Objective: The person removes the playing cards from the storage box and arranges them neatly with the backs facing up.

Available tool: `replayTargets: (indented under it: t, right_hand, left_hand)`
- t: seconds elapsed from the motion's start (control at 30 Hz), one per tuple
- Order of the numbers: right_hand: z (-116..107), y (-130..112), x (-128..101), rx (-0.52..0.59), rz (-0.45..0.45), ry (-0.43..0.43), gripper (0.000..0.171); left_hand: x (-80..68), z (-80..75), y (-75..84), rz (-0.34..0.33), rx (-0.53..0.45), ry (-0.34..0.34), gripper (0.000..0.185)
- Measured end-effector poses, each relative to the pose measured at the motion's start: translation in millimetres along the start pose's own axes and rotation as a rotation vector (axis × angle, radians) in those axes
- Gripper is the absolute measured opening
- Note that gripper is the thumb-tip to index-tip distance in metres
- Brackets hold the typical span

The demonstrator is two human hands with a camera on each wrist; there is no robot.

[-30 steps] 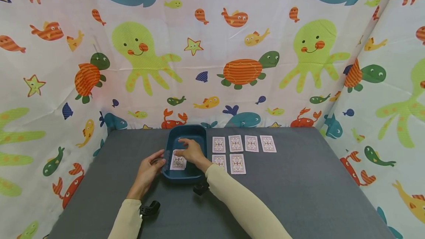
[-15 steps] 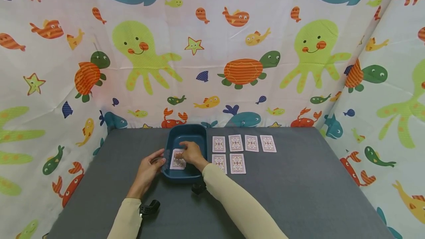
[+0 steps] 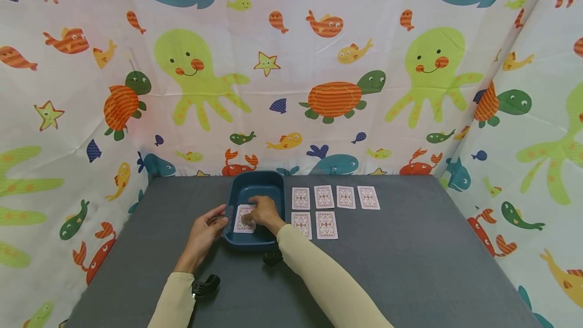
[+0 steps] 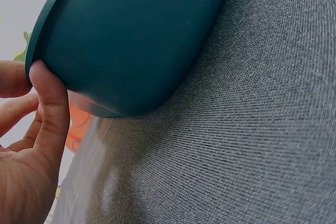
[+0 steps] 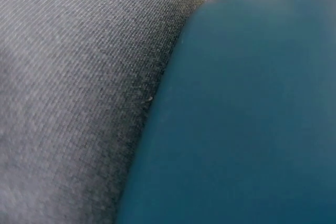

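Left hand (image 3: 202, 234): resting against the near-left corner of the teal tray (image 3: 237, 189), fingers only slightly bent; in the left wrist view the thumb (image 4: 50, 106) presses on the tray's rim and outer wall (image 4: 131, 40), steadying rather than wrapping round it.
Right hand (image 3: 264, 211): reaching into the tray from the near right, fingertips down on the card in the tray (image 3: 243, 219); whether pinching it or just pressing on it cannot be told from the head view.
Right wrist view: only the tray's teal wall (image 5: 241, 114) and grey cloth (image 5: 68, 77), no fingers shown.
Card in the tray: face down, patterned back up, lying flat on the tray floor in the near half, partly covered by the right hand's fingers.
Tray: sitting on the grey table (image 3: 410, 267), toward the far edge, a little left of centre.
Cards on the table: 6 face down just right of the tray, in 2 rows; far row of 4 (image 3: 334, 197), near row of 2 (image 3: 315, 224), the near row's left card partly hidden by the right forearm.
Sleeves: cream, on both forearms (image 3: 319, 277).
Backdrop: sea-creature curtain (image 3: 291, 65) on the far, left and right sides of the table.
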State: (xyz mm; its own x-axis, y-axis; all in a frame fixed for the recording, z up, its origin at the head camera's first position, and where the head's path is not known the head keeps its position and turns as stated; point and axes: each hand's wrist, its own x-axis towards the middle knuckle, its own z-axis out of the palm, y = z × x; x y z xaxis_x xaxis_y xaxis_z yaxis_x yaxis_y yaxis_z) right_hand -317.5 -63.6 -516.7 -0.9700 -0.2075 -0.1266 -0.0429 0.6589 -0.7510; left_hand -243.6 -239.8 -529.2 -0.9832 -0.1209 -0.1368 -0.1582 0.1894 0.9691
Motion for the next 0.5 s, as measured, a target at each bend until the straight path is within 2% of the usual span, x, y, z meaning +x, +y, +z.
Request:
replayTargets:
  t: [0.13, 0.37, 0.5]
  right_hand:
    - [-0.5, 0.5, -0.6, 0.004, 0.021, 0.015, 0.058]
    - [0.1, 2.2, 0.2, -0.116, -0.017, 0.033, 0.061]
    - [2.0, 3.9, 0.7, -0.130, -0.015, 0.015, 0.061]
  left_hand:
    - [0.7, -0.2, -0.3, 0.002, -0.002, 0.006, 0.045]
    - [1.3, -0.6, 0.2, 0.002, -0.003, 0.005, 0.045]
    - [1.4, -0.5, -0.4, -0.007, -0.003, 0.011, 0.045]
